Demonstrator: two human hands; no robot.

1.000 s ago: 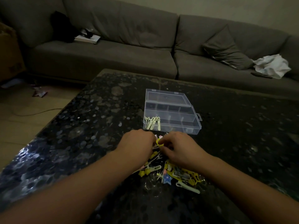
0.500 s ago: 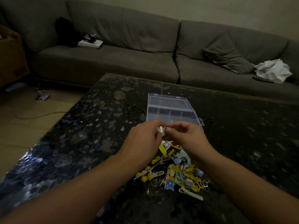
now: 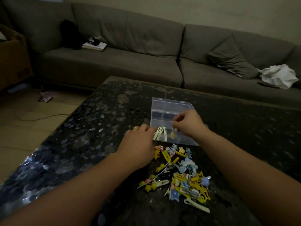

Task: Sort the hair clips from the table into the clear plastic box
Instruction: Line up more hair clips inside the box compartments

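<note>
Right hand (image 3: 187, 123) dangles yellow clip (image 3: 172, 134) over box (image 3: 169, 105); left hand (image 3: 138, 144) beside.

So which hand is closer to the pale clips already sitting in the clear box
Left. The left hand rests beside the pale clips, its fingers about touching them. The right hand is farther right over the clear plastic box, pinching a small yellow clip.
</note>
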